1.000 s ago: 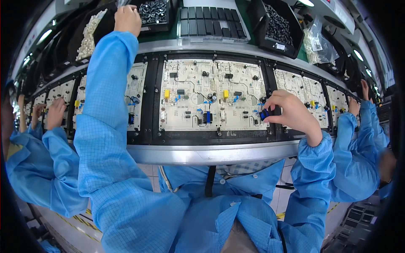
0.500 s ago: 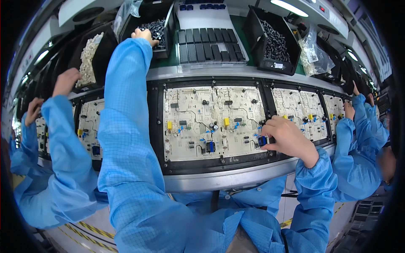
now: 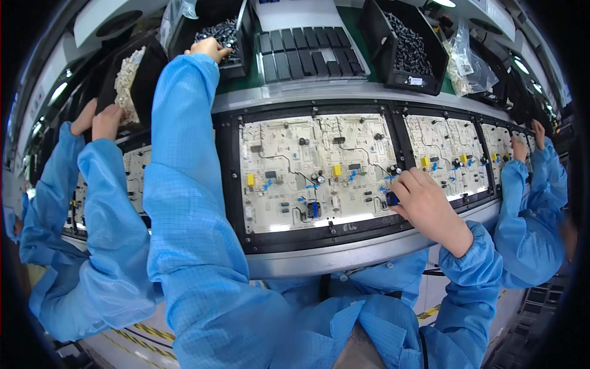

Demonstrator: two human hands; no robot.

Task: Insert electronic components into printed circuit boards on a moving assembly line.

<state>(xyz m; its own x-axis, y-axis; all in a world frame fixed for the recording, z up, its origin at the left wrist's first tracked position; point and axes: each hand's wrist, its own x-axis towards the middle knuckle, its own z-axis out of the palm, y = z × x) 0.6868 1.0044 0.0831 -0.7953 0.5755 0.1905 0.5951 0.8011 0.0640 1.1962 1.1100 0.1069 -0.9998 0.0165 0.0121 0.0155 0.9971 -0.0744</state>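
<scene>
My left hand [image 3: 209,49] reaches into a black bin [image 3: 244,37] of small dark cylindrical capacitors [image 3: 216,29]. Its fingers are curled at the pile, and whatever lies between them is hidden. At the lower right corner of the circuit board panel [image 3: 289,132], my right hand [image 3: 425,203] has thumb and fingers closed about a blue block-shaped component [image 3: 392,198], which sits on the board. A matching blue component [image 3: 314,210] stands on the left half of the panel. Yellow block capacitors [image 3: 337,170] and small blue parts are also mounted there.
Behind the panel lies a tray of black rectangular parts [image 3: 301,64], with another black bin [image 3: 418,81] of capacitors to its right. More framed boards [image 3: 439,141] continue along the metal rail [image 3: 307,264]. Co-workers' hands [image 3: 107,122] are at the left near white connectors [image 3: 128,77], others at the right.
The view has shifted slightly, with the panel appearing a little further right. Both my hands keep their places at the bin and the blue component. The left co-worker's hand has moved to the white connectors.
</scene>
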